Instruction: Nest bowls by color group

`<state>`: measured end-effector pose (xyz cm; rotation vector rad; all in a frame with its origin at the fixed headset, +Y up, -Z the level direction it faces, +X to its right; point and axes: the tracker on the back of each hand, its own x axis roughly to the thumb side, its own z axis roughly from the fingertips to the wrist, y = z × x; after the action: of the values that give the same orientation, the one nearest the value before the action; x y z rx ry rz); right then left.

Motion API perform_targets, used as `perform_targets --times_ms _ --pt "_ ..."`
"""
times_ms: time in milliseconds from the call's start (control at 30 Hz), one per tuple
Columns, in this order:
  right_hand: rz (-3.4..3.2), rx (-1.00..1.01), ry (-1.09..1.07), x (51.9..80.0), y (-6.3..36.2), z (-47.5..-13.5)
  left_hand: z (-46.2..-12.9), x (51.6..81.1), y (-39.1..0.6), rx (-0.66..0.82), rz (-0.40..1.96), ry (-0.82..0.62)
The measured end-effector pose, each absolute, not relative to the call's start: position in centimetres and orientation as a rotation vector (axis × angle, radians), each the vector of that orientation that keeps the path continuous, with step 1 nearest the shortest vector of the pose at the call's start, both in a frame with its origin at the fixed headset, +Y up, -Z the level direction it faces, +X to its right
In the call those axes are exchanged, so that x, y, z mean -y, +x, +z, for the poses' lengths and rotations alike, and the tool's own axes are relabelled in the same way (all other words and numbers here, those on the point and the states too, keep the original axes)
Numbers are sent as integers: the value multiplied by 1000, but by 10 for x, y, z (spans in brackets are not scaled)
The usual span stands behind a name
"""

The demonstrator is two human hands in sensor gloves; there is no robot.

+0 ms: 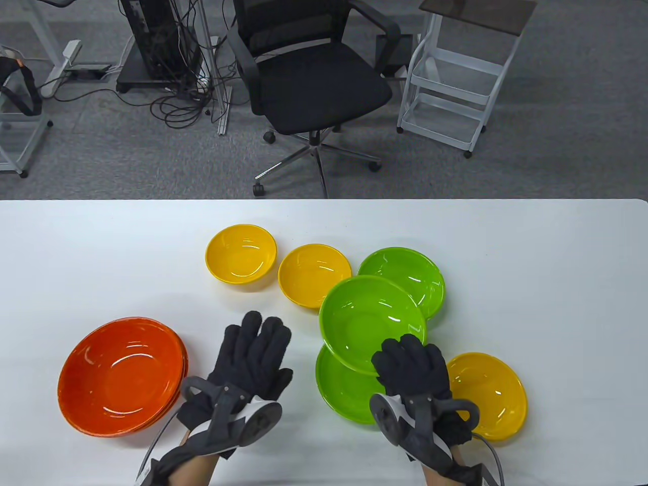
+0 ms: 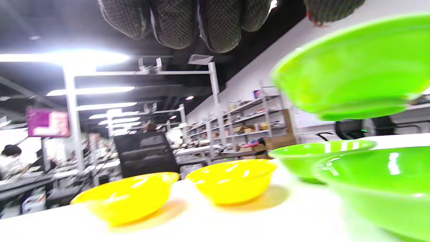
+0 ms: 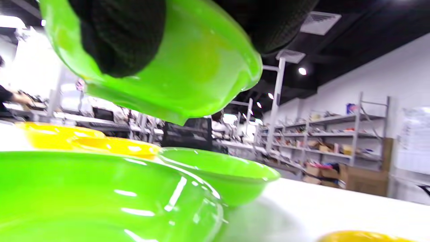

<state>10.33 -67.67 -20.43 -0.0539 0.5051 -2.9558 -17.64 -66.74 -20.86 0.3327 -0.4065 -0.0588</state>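
My right hand [image 1: 407, 362] grips the near rim of a green bowl [image 1: 369, 321] and holds it in the air, above a second green bowl [image 1: 344, 392] on the table. The held bowl also shows in the right wrist view [image 3: 188, 77] and the left wrist view [image 2: 352, 70]. A third green bowl [image 1: 407, 273] sits behind. Two yellow bowls [image 1: 241, 253] [image 1: 311, 273] stand further back, a third yellow bowl [image 1: 488, 392] at the right. A stack of orange bowls [image 1: 119, 374] sits at the left. My left hand [image 1: 253, 354] hovers flat and empty, fingers spread.
The white table [image 1: 531, 263] runs across the view, with its far edge behind the bowls. A black office chair [image 1: 314, 86] and a white rolling shelf [image 1: 455, 86] stand on the floor beyond it.
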Motion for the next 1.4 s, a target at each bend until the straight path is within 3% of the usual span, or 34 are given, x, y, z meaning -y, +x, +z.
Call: perform_targets --times_ms 200,600,967,1100,1233,1400 --pt "-2878 -328 158 671 121 -250 -225 683 -218 246 -20 229" --pt "-2721 -188 184 695 121 -304 -231 685 -225 226 7 211" --pt "-2700 -96 206 714 116 -315 -232 685 -227 215 24 201" --pt "-2697 22 207 715 114 -318 -233 687 -225 224 17 189" --pt "-2653 62 178 710 112 -315 -232 687 -224 228 16 190" --pt "-2631 -29 82 694 109 -295 -232 687 -223 234 4 187"
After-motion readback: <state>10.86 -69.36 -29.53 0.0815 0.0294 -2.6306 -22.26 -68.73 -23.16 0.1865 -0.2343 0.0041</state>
